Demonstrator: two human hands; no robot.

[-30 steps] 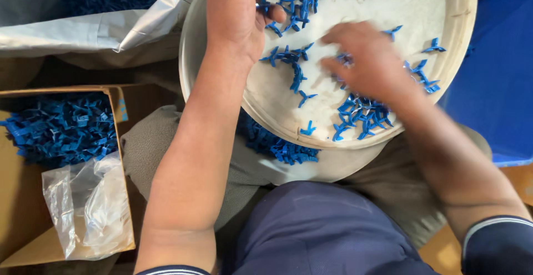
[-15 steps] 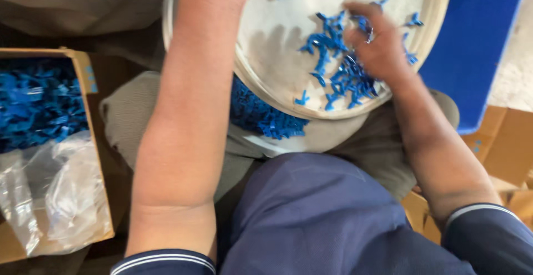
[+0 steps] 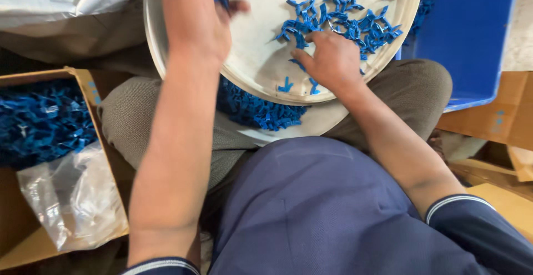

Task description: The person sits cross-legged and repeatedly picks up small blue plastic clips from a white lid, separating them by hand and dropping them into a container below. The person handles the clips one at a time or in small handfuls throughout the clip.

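Your right hand point(image 3: 332, 59) rests on the round pale tray point(image 3: 261, 69) in your lap, fingers narrowed into the heap of small blue plastic pieces point(image 3: 344, 22). Your left hand point(image 3: 195, 17) is closed on a few at the tray's far side, though blur hides the grip. The pieces look light, stiff, winged and prone to tangle; pinch one by its centre stem.

Both bare forearms reach up the frame from dark short sleeves at the bottom edge. The left hand point(image 3: 197, 17) sits at the upper left of centre, back towards the camera, fingers curled in and blurred. The right hand point(image 3: 331, 59) lies at upper centre, palm down, fingers bent and pointing left.
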